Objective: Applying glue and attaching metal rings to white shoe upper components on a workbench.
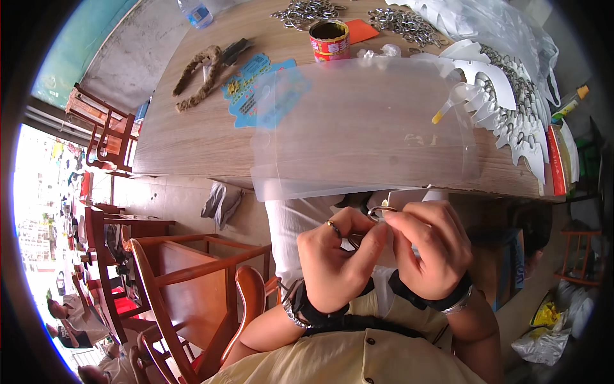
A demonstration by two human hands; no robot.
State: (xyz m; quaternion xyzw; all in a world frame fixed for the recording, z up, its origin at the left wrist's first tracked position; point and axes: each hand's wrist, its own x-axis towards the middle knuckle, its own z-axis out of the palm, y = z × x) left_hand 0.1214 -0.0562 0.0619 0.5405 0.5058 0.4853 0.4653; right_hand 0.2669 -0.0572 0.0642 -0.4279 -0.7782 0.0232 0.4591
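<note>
My left hand [336,259] and my right hand [428,246] meet close to my chest, below the table's front edge. Together they pinch a small metal ring [378,213] between fingertips; the left hand wears a ring, and both wrists carry black bands. A clear plastic sheet [364,128] lies on the wooden table [185,137] just beyond my hands, overhanging its near edge.
On the table sit a red tin can [329,40], piles of metal rings [306,11], a blue card [256,86], a braided rope [199,75], white cut-out shapes strung with rings [511,96] and a water bottle [195,13]. Wooden chairs [185,281] stand at my left.
</note>
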